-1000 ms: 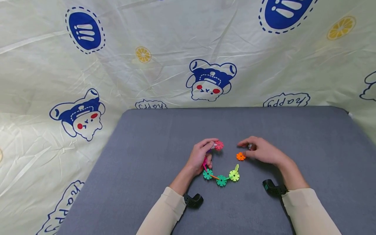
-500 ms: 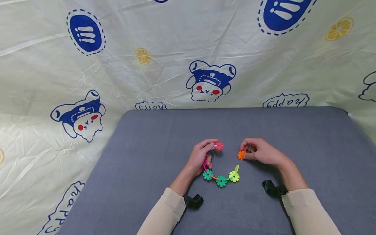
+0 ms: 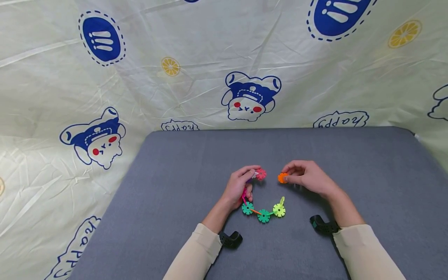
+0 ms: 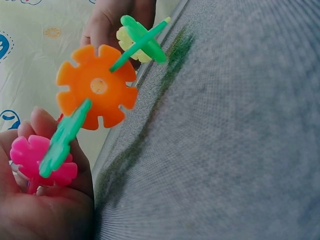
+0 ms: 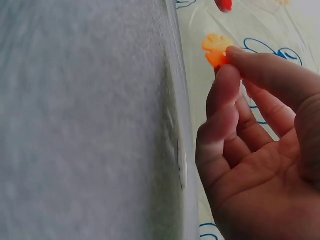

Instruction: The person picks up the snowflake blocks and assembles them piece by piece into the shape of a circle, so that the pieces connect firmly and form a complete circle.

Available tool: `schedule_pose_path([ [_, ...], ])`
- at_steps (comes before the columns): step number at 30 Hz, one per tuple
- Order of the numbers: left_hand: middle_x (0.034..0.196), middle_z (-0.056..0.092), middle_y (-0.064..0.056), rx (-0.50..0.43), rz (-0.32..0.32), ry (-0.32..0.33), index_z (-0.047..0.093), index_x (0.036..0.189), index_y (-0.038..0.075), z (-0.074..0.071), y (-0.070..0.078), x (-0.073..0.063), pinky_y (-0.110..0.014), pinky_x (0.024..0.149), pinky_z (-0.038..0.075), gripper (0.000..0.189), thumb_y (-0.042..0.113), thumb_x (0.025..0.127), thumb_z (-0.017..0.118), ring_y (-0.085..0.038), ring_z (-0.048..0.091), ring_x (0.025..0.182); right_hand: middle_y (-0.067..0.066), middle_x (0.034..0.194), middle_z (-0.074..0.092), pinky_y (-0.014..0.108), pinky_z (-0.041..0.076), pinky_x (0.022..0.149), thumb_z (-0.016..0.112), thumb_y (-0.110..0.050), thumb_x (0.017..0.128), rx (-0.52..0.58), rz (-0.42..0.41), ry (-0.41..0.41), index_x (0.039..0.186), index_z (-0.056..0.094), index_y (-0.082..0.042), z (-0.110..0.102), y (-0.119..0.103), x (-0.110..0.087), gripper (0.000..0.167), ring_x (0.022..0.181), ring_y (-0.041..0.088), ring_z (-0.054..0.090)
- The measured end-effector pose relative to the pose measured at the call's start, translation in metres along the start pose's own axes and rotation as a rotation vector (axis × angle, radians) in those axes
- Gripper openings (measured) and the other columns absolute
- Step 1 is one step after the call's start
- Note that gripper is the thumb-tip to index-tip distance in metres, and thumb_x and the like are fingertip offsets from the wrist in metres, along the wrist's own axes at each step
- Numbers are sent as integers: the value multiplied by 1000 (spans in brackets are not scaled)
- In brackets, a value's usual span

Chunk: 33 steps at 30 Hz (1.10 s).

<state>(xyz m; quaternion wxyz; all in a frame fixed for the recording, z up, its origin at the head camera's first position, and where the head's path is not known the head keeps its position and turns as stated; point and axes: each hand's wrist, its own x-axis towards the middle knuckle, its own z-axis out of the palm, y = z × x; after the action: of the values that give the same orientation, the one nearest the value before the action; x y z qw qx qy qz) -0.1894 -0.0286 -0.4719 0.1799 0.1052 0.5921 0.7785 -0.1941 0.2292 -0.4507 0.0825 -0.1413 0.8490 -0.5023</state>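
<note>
My left hand (image 3: pixel 236 188) grips a chain of slotted plastic snowflake discs, with a coral-red disc (image 3: pixel 260 174) sticking out past the fingertips. Below the palm the chain runs through a green disc (image 3: pixel 247 208) and a second green disc (image 3: pixel 264 216) to a yellow-green disc (image 3: pixel 279 210). Close up in the left wrist view, a magenta disc (image 4: pixel 30 155) lies by the palm and an orange linking disc (image 4: pixel 95 87) is slotted between green ones. My right hand (image 3: pixel 309 177) pinches a loose orange disc (image 3: pixel 282 178) between thumb and fingers, a short gap right of the coral-red one. Left fingers hide part of the chain.
A grey cloth-covered table (image 3: pixel 196 155) lies under both hands. Behind it hangs a pale printed curtain (image 3: pixel 199 89). Each wrist wears a black camera mount, one left (image 3: pixel 231 239) and one right (image 3: pixel 323 225).
My right hand has closed its fingers on the orange disc and carried it up and left, nearer the coral-red disc. My left hand and the chain have stayed put.
</note>
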Motion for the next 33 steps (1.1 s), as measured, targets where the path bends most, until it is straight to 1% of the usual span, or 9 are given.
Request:
schedule_pose_path([
  [4,45,37,-4,1,-6,-13,54,132,1,-1,-1,1,-28,36,46,45,30,99,54,-14,41,31,11,87,65,37,53,57,74,-15,86,34,-18,-3,100,67,-8,5,-6,1,17,70,30,63],
  [8,46,38,-4,0,-8,-24,54,133,1,-2,-1,1,-27,36,46,45,31,100,53,-13,41,32,11,89,65,37,53,57,72,-13,87,58,-51,-9,100,68,-8,10,-12,2,15,68,30,65],
  [12,46,38,-4,-2,-12,-12,54,132,1,-1,0,1,-27,36,46,44,31,99,53,-14,40,31,7,88,66,33,51,56,71,-9,87,10,-90,3,102,70,-11,17,-17,3,15,69,26,63],
  [16,47,37,-5,-3,-18,-6,54,132,0,-1,0,1,-28,35,45,45,31,100,53,-14,40,31,4,82,66,31,49,54,70,-6,86,-46,-111,18,103,70,-12,23,-22,5,18,68,22,60],
  [22,48,38,-5,3,-29,-15,53,133,1,-1,1,1,-27,36,46,46,32,100,52,-14,41,32,1,78,64,30,48,51,70,-4,84,-87,-127,67,103,71,-15,29,-27,5,22,63,19,60],
  [25,47,38,-5,5,-24,-30,52,134,0,-1,2,0,-27,36,46,45,31,101,50,-14,41,32,0,79,63,30,49,54,70,-2,84,-118,-158,80,102,72,-13,32,-28,5,22,64,16,61],
  [29,48,38,-6,6,-15,-50,49,136,-2,-1,1,0,-28,36,46,44,27,103,47,-14,41,32,-1,77,63,29,50,56,70,-2,83,-140,-176,89,100,72,-11,36,-30,5,20,64,14,61],
  [31,53,42,-8,11,-10,-47,50,134,-3,-1,0,0,-28,36,46,42,25,103,46,-14,41,32,-1,77,63,28,50,56,69,-1,83,-143,-179,89,100,72,-11,37,-32,5,19,63,14,60],
  [33,63,48,-14,21,-5,-42,53,132,-2,-1,0,0,-28,36,46,40,24,103,46,-14,40,32,-1,77,63,28,50,56,69,0,83,-140,-182,91,98,72,-10,39,-33,5,19,63,14,60],
])
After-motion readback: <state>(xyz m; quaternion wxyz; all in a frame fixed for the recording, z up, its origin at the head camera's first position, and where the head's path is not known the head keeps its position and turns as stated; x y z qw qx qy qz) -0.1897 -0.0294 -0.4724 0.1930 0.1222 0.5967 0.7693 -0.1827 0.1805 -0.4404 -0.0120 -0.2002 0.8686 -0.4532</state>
